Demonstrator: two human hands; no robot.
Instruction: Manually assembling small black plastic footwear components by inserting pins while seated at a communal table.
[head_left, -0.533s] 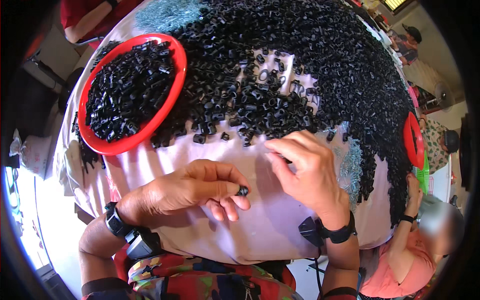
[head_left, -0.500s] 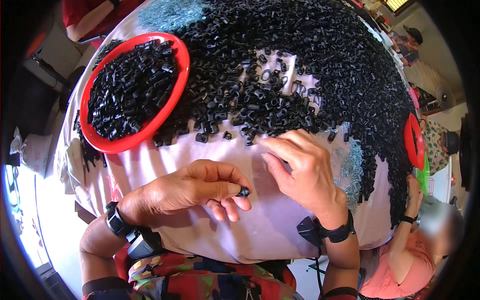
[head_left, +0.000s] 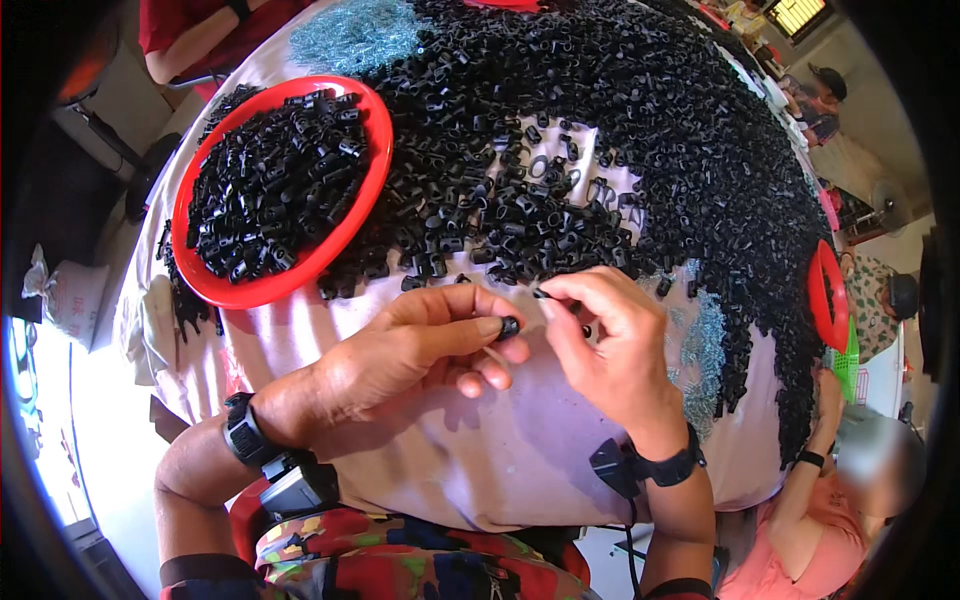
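My left hand [head_left: 420,340] pinches a small black ring-shaped plastic part [head_left: 509,327] between thumb and forefinger, its other fingers curled loosely below. Just to the right, at about the same height, my right hand [head_left: 620,340] has thumb and forefinger closed on another small black plastic part [head_left: 541,294]. The two hands are close but apart, over the near edge of a wide pile of black plastic parts [head_left: 720,150]. On the left a round red tray [head_left: 240,294] is heaped with the same kind of parts.
A pale pink cloth [head_left: 440,460] covers the table. Clear bluish small pieces [head_left: 355,35] lie in a heap at the far left, and more clear pieces [head_left: 704,350] lie right of my right hand. Another red tray [head_left: 828,295] stands at the right edge, beside a co-worker's arm [head_left: 815,440].
My right hand has picked up a black part from the pile's edge. My left hand has moved up and slightly right with its part, nearer the right hand.
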